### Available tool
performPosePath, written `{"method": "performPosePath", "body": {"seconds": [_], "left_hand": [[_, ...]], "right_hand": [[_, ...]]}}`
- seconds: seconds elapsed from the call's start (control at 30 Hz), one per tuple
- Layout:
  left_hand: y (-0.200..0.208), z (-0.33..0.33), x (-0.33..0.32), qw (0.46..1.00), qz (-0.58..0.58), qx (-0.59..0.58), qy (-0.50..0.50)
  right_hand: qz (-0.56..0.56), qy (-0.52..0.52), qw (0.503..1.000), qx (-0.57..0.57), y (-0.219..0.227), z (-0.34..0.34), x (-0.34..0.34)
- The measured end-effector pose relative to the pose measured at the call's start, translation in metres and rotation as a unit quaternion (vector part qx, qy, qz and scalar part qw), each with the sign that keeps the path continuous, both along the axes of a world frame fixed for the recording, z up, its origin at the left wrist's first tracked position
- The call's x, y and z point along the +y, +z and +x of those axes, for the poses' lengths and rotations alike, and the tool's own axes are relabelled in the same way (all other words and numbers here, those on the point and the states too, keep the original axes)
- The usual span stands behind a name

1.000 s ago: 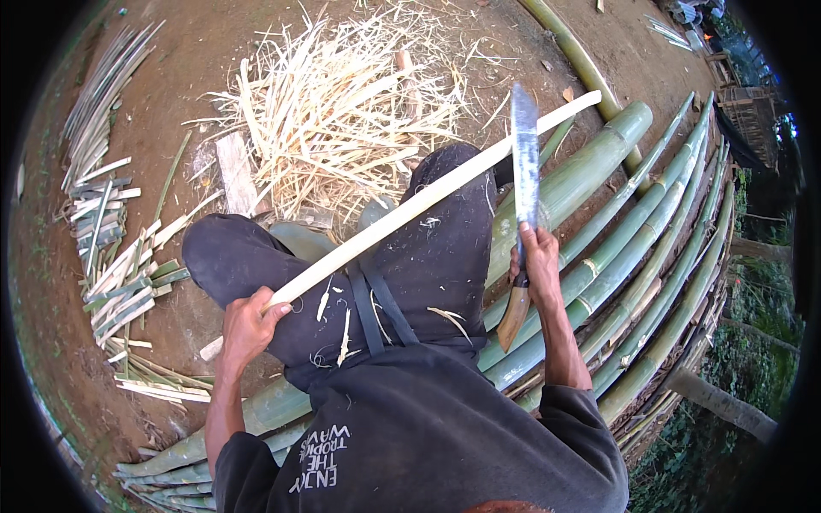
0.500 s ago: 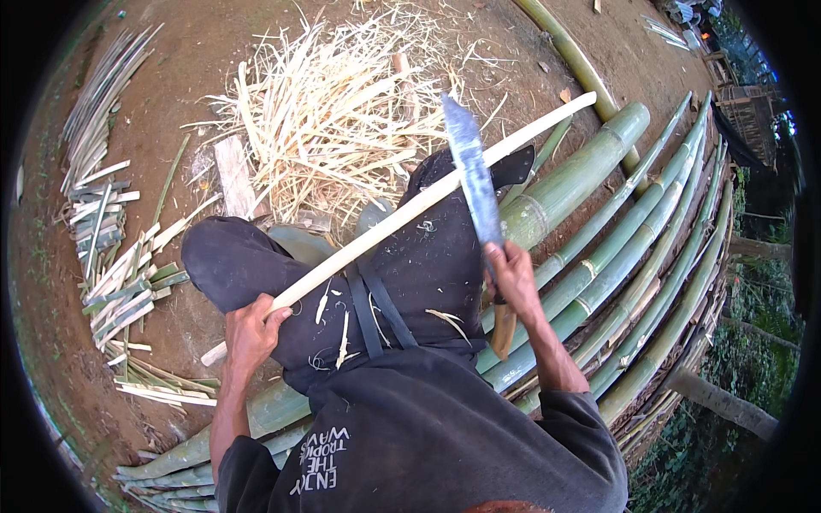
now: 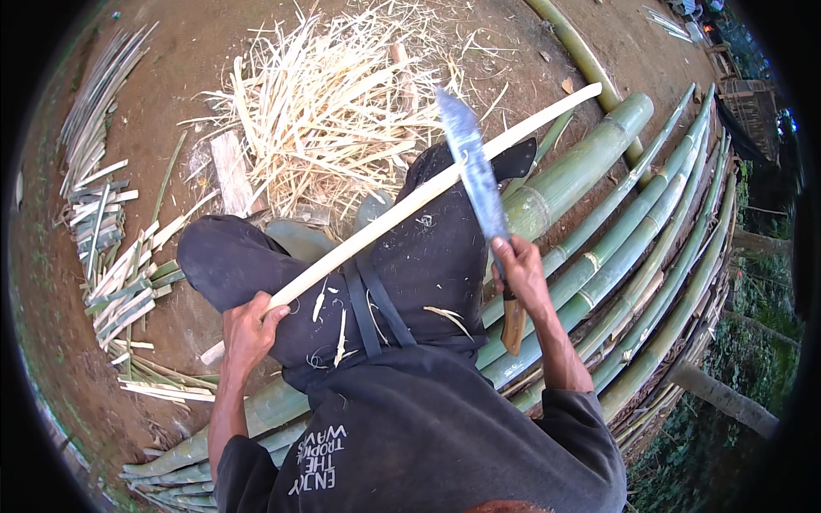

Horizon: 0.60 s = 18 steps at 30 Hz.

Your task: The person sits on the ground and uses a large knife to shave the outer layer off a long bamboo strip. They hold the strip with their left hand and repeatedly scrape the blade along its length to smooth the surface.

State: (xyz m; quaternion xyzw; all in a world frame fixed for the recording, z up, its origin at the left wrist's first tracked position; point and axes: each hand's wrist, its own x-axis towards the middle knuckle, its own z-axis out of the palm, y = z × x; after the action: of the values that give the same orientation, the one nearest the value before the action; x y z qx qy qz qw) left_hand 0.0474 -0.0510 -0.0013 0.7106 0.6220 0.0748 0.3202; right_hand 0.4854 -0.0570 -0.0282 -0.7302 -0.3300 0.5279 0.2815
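Note:
A long pale bamboo strip [image 3: 389, 221] slants across my lap from lower left to upper right. My left hand [image 3: 250, 329] is closed round it near its lower end, a short piece sticking out past the fist. In my right hand [image 3: 519, 269] is a machete [image 3: 475, 171] with a broad grey blade and a brown wooden handle, whose butt shows below the fist. The blade points up and slightly left, crossing over the strip beyond my right knee. Thin shavings [image 3: 340, 338] lie on my dark trousers.
A heap of pale shavings [image 3: 316, 120] covers the ground ahead, beside a wooden block [image 3: 231, 171]. Split strips [image 3: 111, 282] lie in bundles at the left. Thick green bamboo poles [image 3: 581, 167] lie at my right and run behind me. One pole [image 3: 581, 56] crosses the far right.
The machete's handle has swung to the right and shows more of its wood. The blade still crosses the strip, tilted a little more. The strip's far end has shifted slightly up and right.

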Motion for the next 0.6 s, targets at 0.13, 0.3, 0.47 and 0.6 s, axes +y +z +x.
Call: {"method": "performPosePath", "body": {"seconds": [0.13, 0.3, 0.47, 0.6], "left_hand": [[-0.001, -0.001, 0.004, 1.0, -0.003, -0.001, -0.005], [-0.002, -0.003, 0.002, 1.0, -0.008, -0.007, 0.003], [0.002, 0.0, 0.004, 1.0, -0.02, 0.002, 0.003], [0.004, -0.001, 0.006, 0.999, -0.035, -0.009, 0.017]], "right_hand": [[0.02, -0.138, 0.989, 0.038, -0.003, 0.012, 0.012], [-0.045, 0.11, 0.993, -0.011, 0.008, -0.025, -0.01], [0.042, -0.094, 0.994, 0.036, -0.008, 0.008, 0.008], [-0.047, 0.15, 0.987, -0.045, 0.002, -0.035, -0.016]]}}
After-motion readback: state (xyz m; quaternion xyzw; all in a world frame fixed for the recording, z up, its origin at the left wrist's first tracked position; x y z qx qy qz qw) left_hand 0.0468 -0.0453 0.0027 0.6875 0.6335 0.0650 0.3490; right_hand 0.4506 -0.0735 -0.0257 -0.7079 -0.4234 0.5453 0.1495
